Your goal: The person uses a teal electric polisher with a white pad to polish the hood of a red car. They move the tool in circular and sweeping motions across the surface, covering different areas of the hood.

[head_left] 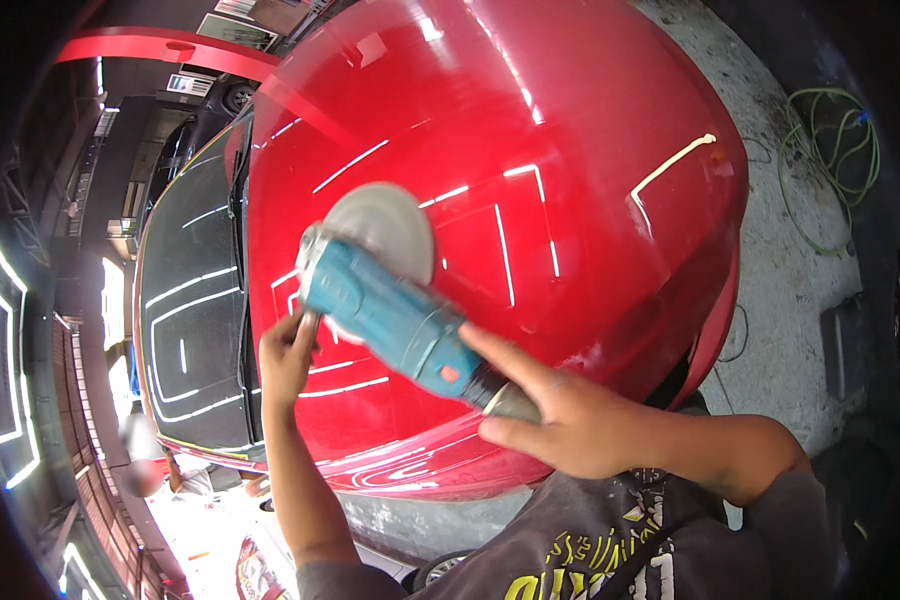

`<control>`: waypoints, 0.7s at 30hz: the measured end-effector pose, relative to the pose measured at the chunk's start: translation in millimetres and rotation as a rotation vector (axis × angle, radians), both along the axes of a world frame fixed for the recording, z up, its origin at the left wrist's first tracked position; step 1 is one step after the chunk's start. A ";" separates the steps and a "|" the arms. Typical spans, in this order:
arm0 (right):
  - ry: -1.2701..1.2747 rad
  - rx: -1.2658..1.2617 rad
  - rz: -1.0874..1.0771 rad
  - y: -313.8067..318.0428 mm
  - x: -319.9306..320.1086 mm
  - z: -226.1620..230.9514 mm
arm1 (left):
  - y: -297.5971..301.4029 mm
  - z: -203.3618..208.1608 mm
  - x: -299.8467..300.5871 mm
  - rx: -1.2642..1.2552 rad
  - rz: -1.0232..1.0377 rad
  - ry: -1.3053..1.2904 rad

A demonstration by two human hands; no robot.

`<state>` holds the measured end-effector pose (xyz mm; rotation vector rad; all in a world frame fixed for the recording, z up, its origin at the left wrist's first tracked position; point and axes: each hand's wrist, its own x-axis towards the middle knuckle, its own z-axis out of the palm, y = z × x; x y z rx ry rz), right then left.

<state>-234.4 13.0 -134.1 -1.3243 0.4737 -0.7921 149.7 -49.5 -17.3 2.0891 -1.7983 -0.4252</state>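
Observation:
A teal power polisher point(390, 315) lies at a slant over the glossy red car hood point(610, 270). Its round whitish pad point(390, 225) is blurred and sits over the middle of the hood; whether it presses on the paint I cannot tell. My left hand point(288, 352) is closed on the polisher near its head, at the lower left, with the grip mostly hidden by the fingers. Around the dark rear end of the tool wraps my right hand point(575, 415), its index finger stretched along the body. Ceiling lights reflect as bright lines in the paint.
The dark windshield point(195, 310) borders the hood on the left. A red beam point(170, 46) crosses the upper left, near another dark car point(182, 145). On the concrete floor at right lie a green hose point(820, 200) and a dark box point(848, 345). Another person point(188, 475) is at lower left.

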 end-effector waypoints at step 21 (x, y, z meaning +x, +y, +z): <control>-0.072 0.081 0.174 11.5 51.1 9.0 | 62.3 15.5 59.0 0.057 0.140 0.016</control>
